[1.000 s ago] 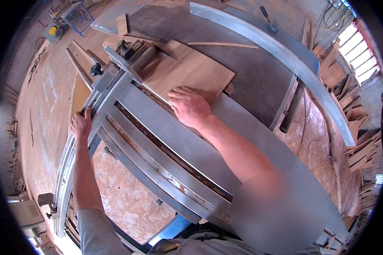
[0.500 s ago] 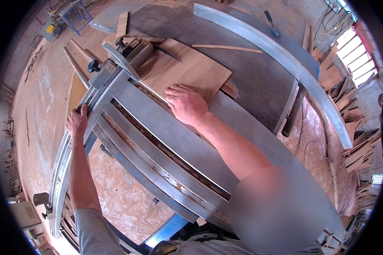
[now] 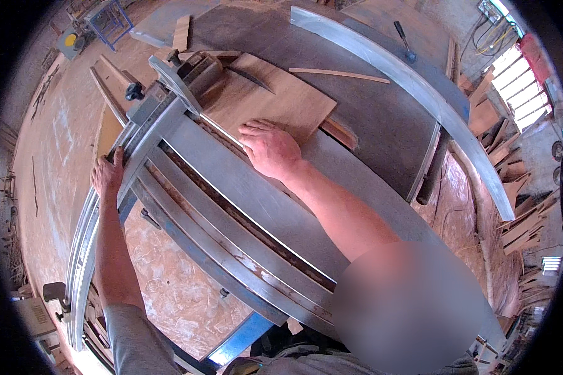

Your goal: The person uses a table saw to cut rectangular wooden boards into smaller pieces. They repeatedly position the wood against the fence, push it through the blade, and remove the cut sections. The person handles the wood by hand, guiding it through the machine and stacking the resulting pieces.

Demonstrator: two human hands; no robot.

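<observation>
My left hand is closed on the aluminum fence rail of a table saw's sliding carriage. My right hand rests on the near edge of a wooden board, fingers curled and close together on it, thumb near the metal edge. A dark curved blade shows at the board's far part, beside a clamp block at the fence end. The grey sliding table, with long slots, runs beneath my right forearm. A blurred patch covers the lower right.
A long metal fence crosses the dark saw table. A thin wood strip and a black-handled tool lie beyond. Offcuts pile along the right wall by a barred window. A blue-framed stand is at back left.
The board, the fence with its clamp and both my hands have moved up and left, away from me relative to the saw table. More of the wood below the board's right corner shows.
</observation>
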